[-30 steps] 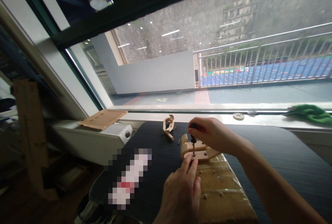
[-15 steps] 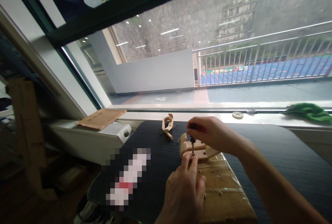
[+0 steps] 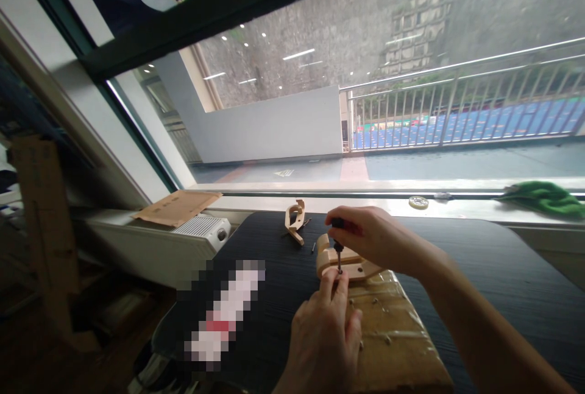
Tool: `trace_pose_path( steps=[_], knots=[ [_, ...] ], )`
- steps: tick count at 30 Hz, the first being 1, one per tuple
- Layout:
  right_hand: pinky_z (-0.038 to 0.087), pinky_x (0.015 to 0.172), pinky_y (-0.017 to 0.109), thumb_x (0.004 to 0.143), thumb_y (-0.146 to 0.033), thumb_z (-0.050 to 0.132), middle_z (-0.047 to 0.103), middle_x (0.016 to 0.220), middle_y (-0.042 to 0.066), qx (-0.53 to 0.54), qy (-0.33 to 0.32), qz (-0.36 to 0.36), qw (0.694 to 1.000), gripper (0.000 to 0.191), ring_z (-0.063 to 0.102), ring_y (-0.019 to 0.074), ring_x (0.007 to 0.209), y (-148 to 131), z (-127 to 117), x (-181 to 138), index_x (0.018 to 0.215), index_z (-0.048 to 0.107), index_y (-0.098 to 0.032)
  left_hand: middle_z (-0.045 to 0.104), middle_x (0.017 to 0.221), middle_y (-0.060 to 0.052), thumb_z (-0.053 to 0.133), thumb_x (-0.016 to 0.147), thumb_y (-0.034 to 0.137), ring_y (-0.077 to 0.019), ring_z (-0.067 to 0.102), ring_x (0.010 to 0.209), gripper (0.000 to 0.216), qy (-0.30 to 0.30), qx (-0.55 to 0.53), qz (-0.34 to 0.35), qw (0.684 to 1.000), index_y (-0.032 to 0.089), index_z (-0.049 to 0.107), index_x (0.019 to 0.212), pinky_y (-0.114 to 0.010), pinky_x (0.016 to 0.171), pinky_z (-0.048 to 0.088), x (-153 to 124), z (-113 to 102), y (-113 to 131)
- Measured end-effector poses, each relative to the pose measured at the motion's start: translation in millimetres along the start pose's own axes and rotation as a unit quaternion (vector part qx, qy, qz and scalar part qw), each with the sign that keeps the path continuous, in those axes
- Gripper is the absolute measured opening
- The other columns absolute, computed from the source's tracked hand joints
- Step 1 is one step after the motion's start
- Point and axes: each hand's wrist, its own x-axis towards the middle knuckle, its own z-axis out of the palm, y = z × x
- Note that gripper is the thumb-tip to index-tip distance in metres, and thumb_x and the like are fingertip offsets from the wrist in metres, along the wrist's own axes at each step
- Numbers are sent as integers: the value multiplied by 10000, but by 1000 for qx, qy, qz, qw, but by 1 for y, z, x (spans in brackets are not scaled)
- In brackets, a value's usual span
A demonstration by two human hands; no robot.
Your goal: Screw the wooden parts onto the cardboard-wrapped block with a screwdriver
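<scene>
A pale wooden part [image 3: 354, 263] lies on the dark table [image 3: 503, 266], at the far end of a taped brown cardboard sheet [image 3: 393, 339]. My right hand [image 3: 375, 237] is closed round a small dark-handled screwdriver [image 3: 339, 245], held upright with its tip down on the wooden part. My left hand [image 3: 325, 336] rests in front of the part, its fingertips pinched together at the screwdriver's tip on something too small to make out. Several small screws lie loose on the cardboard.
A second small wooden piece [image 3: 295, 221] stands further back on the table, with thin dark bits beside it. A white heater [image 3: 201, 232] with cardboard on top sits at left. On the window sill lie a roll of tape [image 3: 419, 202] and a green cloth [image 3: 543, 197].
My left hand has shifted slightly forward and right, its fingertips closing in on the screwdriver tip. The view has drifted a little; my right hand stays on the screwdriver.
</scene>
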Motion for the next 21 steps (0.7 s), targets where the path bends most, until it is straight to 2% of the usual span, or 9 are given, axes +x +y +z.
trace_pose_path(
  steps=[4,9,15,21],
  knots=[
    [276,519,227,874,-353,497,528,624,-32,-35,20,15,999,187,406,87,548,1,4,3,857,602,-200,395,1418,-86,423,852,255,-225,550,1121,516,1,1,-1,1000,155,413,1358,-320,984,412,1,-1,0],
    [269,519,239,873,-381,485,550,627,-26,-81,26,37,996,213,426,95,543,-1,5,3,887,609,-208,398,1414,-86,423,852,249,-222,562,1104,520,2,1,0,1000,153,404,1363,-316,982,415,1,-1,1],
    [285,537,237,889,-296,452,566,655,-21,-50,-3,10,999,199,437,93,563,-8,-4,0,886,629,-205,381,1431,-88,418,856,249,-223,546,1131,519,3,-1,2,1000,162,399,1368,-315,996,398,0,0,0],
    [277,519,237,892,-366,463,558,634,-12,-49,6,29,998,234,444,99,555,-3,2,1,837,611,-193,390,1425,-86,415,850,251,-217,549,1126,516,0,-9,4,1000,149,414,1356,-303,999,393,0,0,0]
  ],
)
